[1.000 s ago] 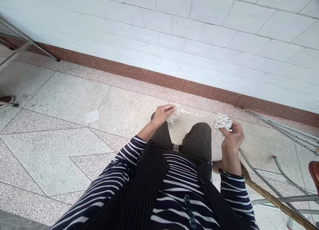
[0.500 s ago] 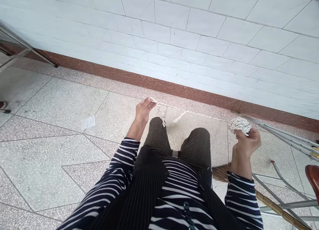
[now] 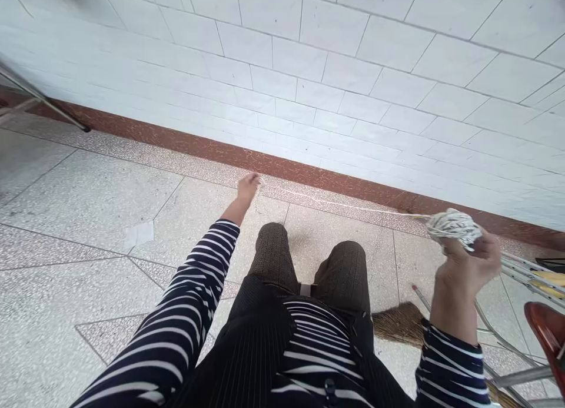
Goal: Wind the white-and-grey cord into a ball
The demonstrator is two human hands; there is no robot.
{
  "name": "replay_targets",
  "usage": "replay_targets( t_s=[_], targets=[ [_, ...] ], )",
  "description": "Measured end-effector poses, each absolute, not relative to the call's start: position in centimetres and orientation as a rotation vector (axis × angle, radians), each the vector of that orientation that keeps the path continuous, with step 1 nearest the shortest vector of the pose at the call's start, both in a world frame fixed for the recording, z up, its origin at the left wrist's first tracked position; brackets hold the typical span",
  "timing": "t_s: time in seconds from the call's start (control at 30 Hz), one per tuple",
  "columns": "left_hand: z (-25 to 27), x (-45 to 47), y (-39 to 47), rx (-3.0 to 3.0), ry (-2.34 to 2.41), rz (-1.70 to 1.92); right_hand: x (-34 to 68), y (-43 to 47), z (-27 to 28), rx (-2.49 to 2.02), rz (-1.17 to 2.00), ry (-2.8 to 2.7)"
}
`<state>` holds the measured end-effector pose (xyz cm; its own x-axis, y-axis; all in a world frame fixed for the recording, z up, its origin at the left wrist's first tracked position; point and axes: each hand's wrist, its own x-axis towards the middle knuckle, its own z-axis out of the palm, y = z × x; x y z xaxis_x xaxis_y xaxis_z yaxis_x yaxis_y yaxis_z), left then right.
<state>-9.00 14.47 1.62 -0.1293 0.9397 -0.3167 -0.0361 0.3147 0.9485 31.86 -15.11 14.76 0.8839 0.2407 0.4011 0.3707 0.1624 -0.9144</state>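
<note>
A thick bundle of white cord (image 3: 454,226) is gripped in the fingers of my right hand (image 3: 470,264), held out at the right. From it a single strand of white cord (image 3: 348,205) runs nearly straight across in front of my knees to my left hand (image 3: 248,187). The fingers of that hand are pinched together on the strand's end, slightly smeared by motion. Both hands are in the air above the floor, wide apart.
A tiled white wall (image 3: 309,66) with a red-brown skirting (image 3: 198,148) stands close ahead. A broom (image 3: 399,324), a metal-legged chair (image 3: 547,331) and metal poles (image 3: 521,275) are at the right. A white paper (image 3: 140,234) lies on the floor; a metal leg (image 3: 66,110) is at the left.
My right hand has moved right and up with the bundle, and my hands are wider apart. The loose tangled bit that hung below my left hand is no longer visible there.
</note>
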Motion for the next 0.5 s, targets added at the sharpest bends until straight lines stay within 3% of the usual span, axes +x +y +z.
replay_targets(
  t_s=[0.2, 0.33, 0.5],
  targets=[
    [0.1, -0.1, 7.7, 1.516, 1.226, 0.609, 24.1, -9.7, 13.9, -1.443, 0.443, -0.817],
    [1.4, 5.2, 3.1, 1.615, 0.749, 0.679, 20.6, -7.4, 13.4, -1.436, 0.644, -0.913],
    [2.4, 8.0, 0.4, 1.616, 0.685, 0.687, 19.2, -6.6, 13.8, -1.398, 0.694, -0.993]
  ],
)
